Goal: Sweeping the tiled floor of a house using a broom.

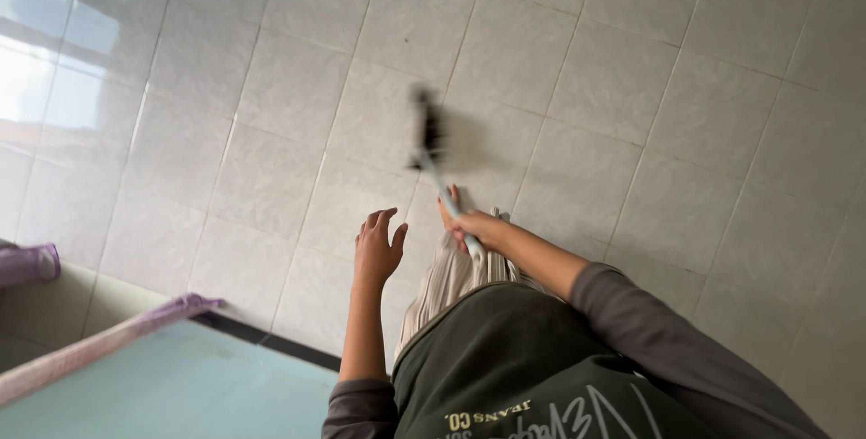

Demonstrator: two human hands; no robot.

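Two hands: both in view, centre of the frame.
Right hand (pixel 471 227): clenched around the pale blue handle of a dark-bristled broom (pixel 431 146).
Broom head: blurred, on the grey tiled floor (pixel 271 87), above centre.
Left hand (pixel 377 248): released, fingers spread, holding nothing.

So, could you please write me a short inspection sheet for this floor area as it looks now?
Surface: pale tiled floor, glossy, with window glare at the upper left.
Job's things: broom, dark blurred head on the floor, light handle.
Clutter: nothing seen on the tiles.
Grippers: right hand closed around the broom handle; left hand empty, fingers spread above the floor.
Cables: nothing seen.
Surroundings: teal surface with a pale lilac edge strip at the lower left; purple object at the left edge.
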